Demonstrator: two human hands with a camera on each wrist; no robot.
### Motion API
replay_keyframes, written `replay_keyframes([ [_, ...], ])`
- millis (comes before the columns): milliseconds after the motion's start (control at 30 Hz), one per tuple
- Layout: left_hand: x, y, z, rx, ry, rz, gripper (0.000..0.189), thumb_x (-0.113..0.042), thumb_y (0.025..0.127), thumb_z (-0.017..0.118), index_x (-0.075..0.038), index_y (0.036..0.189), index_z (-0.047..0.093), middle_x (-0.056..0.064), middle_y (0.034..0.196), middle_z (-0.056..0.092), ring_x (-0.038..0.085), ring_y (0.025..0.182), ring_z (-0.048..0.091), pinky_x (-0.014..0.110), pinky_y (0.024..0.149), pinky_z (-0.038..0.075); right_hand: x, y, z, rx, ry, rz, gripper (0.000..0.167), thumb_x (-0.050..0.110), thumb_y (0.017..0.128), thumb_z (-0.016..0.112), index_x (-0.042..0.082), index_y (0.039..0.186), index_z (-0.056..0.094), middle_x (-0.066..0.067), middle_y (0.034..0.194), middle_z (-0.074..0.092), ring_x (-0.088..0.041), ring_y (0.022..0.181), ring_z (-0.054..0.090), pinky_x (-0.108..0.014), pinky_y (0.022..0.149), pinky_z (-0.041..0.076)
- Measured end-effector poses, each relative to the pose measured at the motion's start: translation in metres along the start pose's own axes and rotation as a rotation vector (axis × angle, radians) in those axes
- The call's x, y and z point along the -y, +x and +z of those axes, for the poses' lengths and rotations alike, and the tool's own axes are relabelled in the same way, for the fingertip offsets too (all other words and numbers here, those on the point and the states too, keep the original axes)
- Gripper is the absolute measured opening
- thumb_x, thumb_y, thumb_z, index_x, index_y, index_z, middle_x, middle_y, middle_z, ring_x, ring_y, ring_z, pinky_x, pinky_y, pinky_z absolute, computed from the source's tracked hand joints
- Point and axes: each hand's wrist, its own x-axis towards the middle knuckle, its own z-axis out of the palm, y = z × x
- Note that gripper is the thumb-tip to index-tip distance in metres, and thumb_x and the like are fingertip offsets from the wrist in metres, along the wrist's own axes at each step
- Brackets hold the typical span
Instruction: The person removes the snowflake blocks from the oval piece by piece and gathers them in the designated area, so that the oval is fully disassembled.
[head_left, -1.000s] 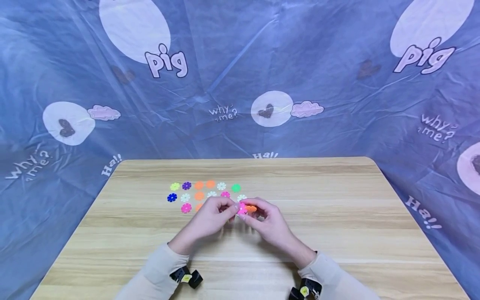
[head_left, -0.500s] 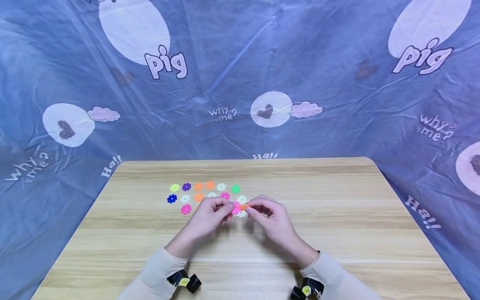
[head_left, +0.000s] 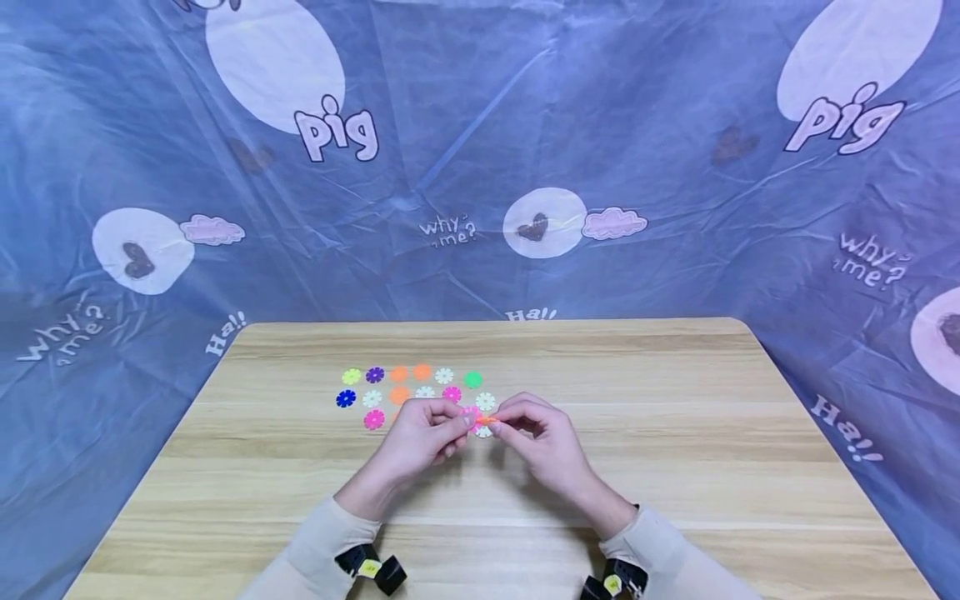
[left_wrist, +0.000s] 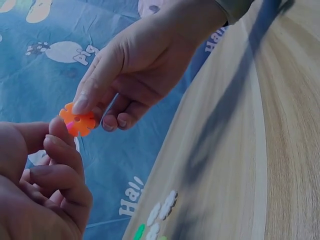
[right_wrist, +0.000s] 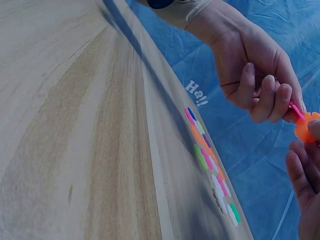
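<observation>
My left hand (head_left: 422,437) pinches a pink notched snowflake disc (head_left: 470,413) between thumb and fingertips. Facing it, my right hand (head_left: 546,437) pinches an orange snowflake disc (head_left: 486,421), seen nearly edge-on in the head view. The two discs meet at an angle, held above the table. In the left wrist view the orange disc (left_wrist: 79,120) shows its round face under the right thumb, with a bit of pink at its edge. From the right wrist, the pink disc (right_wrist: 297,109) appears edge-on against the orange one. Fingertips hide how deep their slots interlock.
Loose snowflake discs lie in rough rows on the wooden table (head_left: 675,433), among them a yellow (head_left: 351,377), a purple (head_left: 375,375), a dark blue (head_left: 346,398) and a green one (head_left: 473,379). A white disc (head_left: 485,402) lies just beyond the hands. A patterned blue cloth hangs behind.
The joined pink and orange discs have shifted slightly left. The orange disc now looks thinner, and my right fingertips have moved onto its right side. The loose discs in view stay put.
</observation>
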Motion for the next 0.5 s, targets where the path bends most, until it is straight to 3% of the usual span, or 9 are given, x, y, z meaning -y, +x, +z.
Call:
replay_keyframes([
  [267,0.0018,-0.0003,0.0004,-0.008,0.026,-0.009,0.016,-0.006,0.103,0.068,0.009,0.097,0.071,-0.004,0.068,0.066,0.004,0.052,0.048,0.017,0.048,0.04,0.0016,-0.0011,0.0011,0.023,0.007,-0.012,0.008,-0.001,0.096,0.077,0.003,0.102,0.078,-0.012,0.102,0.076,-0.007,0.096,0.07,-0.025,0.089,0.062],
  [500,0.0004,-0.0013,0.0005,0.035,0.032,-0.017,0.015,-0.005,0.105,0.064,0.006,0.096,0.069,-0.003,0.068,0.062,0.005,0.054,0.048,0.017,0.051,0.04,0.0012,-0.0015,0.0004,0.035,-0.002,-0.032,0.006,0.0,0.097,0.076,0.003,0.102,0.078,-0.013,0.101,0.075,-0.007,0.096,0.07,-0.025,0.087,0.062],
])
